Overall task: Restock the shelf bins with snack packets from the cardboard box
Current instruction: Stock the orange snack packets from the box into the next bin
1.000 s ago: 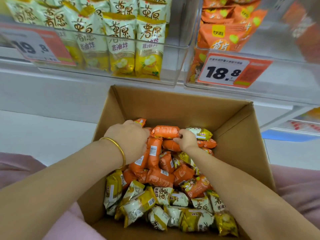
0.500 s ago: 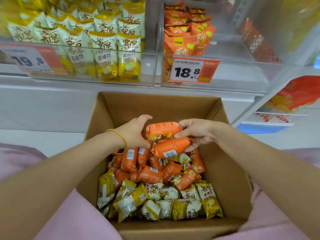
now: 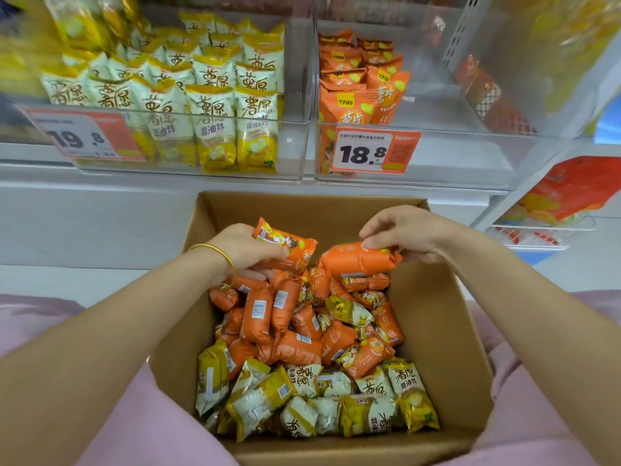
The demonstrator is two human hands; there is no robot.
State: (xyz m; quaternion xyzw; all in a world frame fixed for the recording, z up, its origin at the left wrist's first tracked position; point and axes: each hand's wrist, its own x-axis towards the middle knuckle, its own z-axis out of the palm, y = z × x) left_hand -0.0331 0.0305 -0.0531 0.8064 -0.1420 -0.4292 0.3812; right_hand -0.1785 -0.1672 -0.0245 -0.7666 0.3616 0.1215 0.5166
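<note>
An open cardboard box (image 3: 440, 348) sits in front of me, filled with orange packets at the back and yellow-white packets (image 3: 366, 412) at the front. My left hand (image 3: 245, 250), with a gold bangle on the wrist, grips an orange packet (image 3: 289, 245) above the pile. My right hand (image 3: 406, 232) pinches another orange packet (image 3: 359, 258) at the box's far right. Above stand two clear shelf bins: the left bin (image 3: 292, 142) holds yellow-white packets, the right bin (image 3: 470, 153) holds several orange packets at its left side.
Price tags hang on the bin fronts: 19.8 (image 3: 84, 137) on the left, 18.8 (image 3: 374, 153) on the right. A further clear bin with red packets (image 3: 490, 99) stands at the upper right. A lower shelf with orange-red bags (image 3: 571, 193) lies to the right.
Both hands have lifted out of the pile, each with an orange packet, and moved apart. The view has tilted up, showing more of the bins.
</note>
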